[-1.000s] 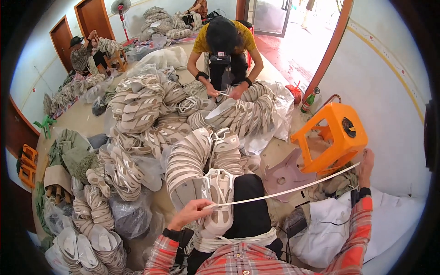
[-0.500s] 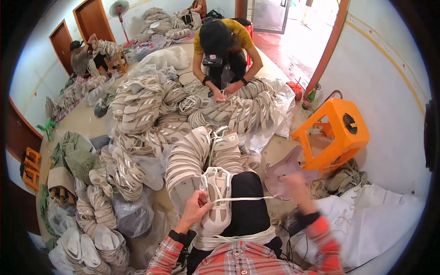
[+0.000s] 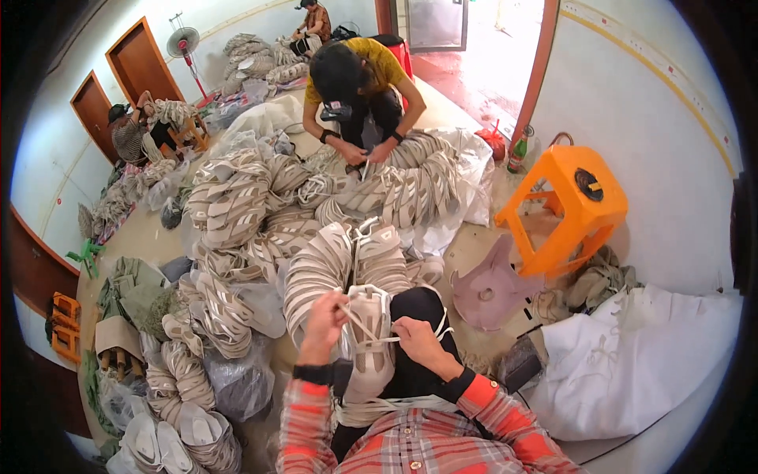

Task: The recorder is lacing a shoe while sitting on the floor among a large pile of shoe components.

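Lace [image 3: 359,322] held at both sides of a shoe upper [image 3: 371,365]

As seen from within the room, the pale upper lay over the person's lap, beside a dark trouser knee [image 3: 424,306] and at the near end of curved stacks of uppers [image 3: 312,272]; whether it was joined to a stack could not be told. The left grip [image 3: 322,324] was clamped on one length of lace, raised at the upper's left edge, so that a strand slanted across the front. The right grip [image 3: 422,341] was pinched on another length at the right edge, with loose ends sticking out past it near the knee.

Several faults seemed possible. An uneven pull could have left one tail longer than the other. A strand rolled between the fingers might have lain twisted rather than flat. The loose ends, so close to the knee, might have caught beneath the right wrist. With both hands busy on the lace, nothing visible steadied the upper, which could have slid or buckled under a sharp tug. Beyond, a co-worker in a yellow shirt [image 3: 385,63] bent over another heap; an orange stool [image 3: 580,201] stood well apart, to the right.
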